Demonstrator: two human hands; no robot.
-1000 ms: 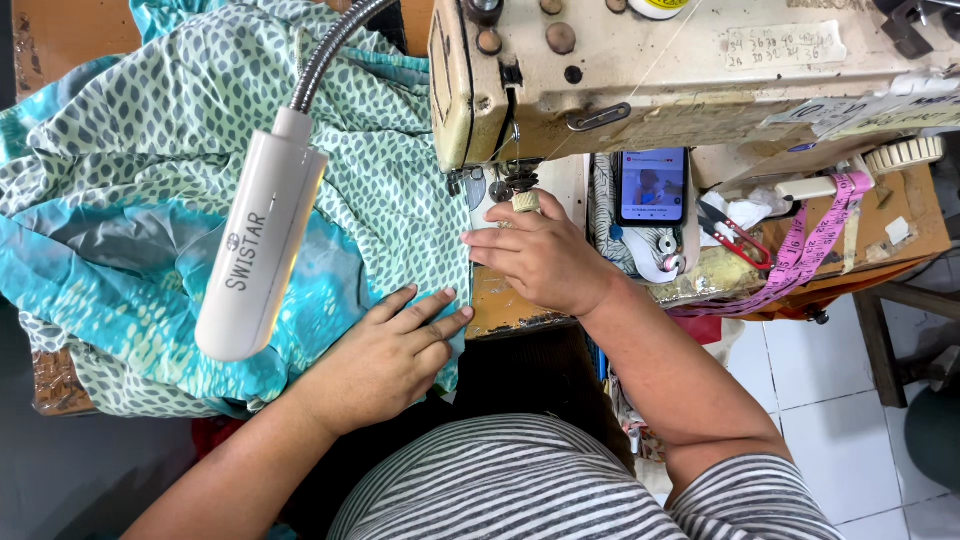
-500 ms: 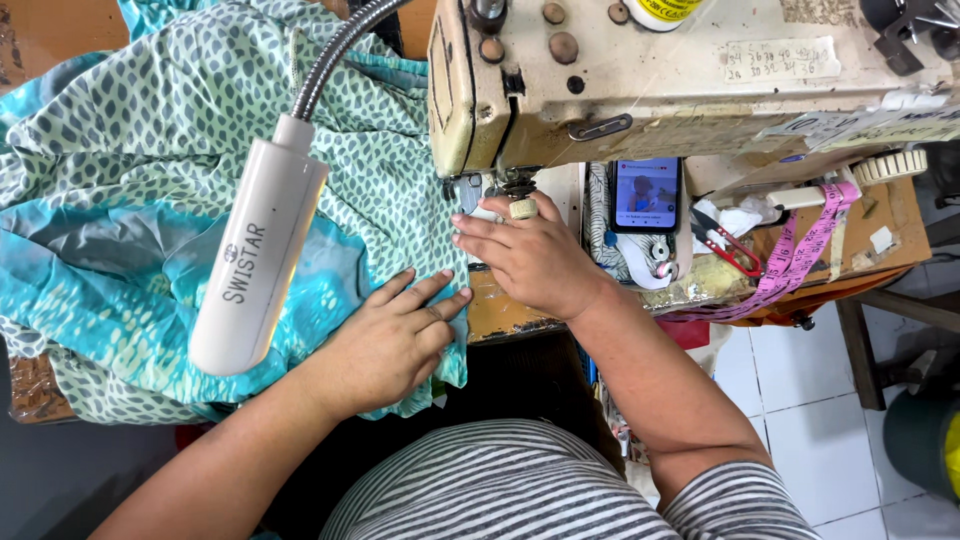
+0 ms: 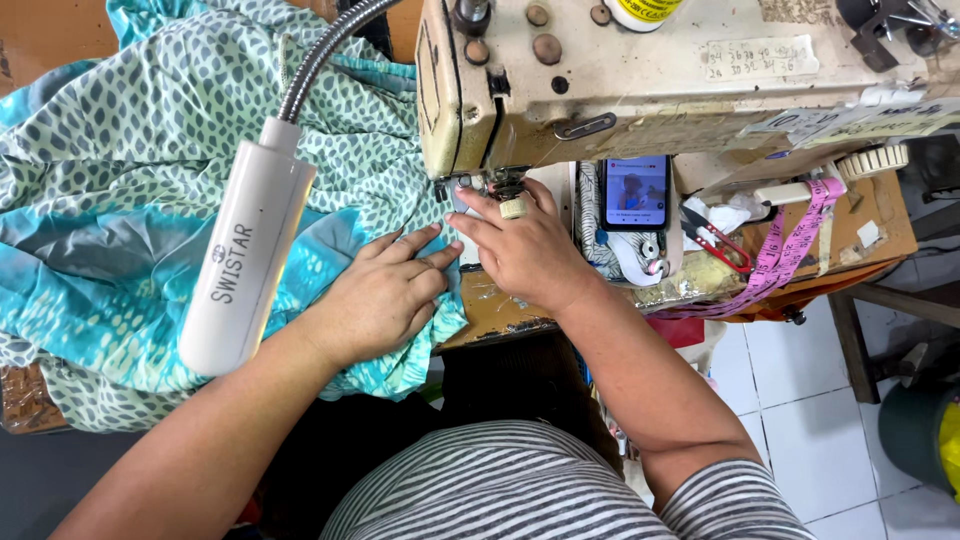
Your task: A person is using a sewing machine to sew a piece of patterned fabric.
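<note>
A green and turquoise spotted fabric (image 3: 130, 170) is spread over the left of the sewing table. My left hand (image 3: 385, 290) lies flat on its edge, fingers together, pressing it down beside the needle. My right hand (image 3: 515, 245) rests on the fabric edge just under the presser foot (image 3: 495, 185) of a cream sewing machine (image 3: 650, 80), fingers pinching the cloth. A pale thimble-like cap sits on one finger of that hand.
A white gooseneck lamp (image 3: 245, 250) hangs over the fabric on the left. A phone (image 3: 636, 192) with a lit screen stands behind the needle. Red snips (image 3: 715, 240) and a pink measuring tape (image 3: 790, 250) lie at the right, above a white tiled floor (image 3: 800, 430).
Both hands have slid up and closer to the needle with the fabric edge. The left hand now lies right beside the right hand.
</note>
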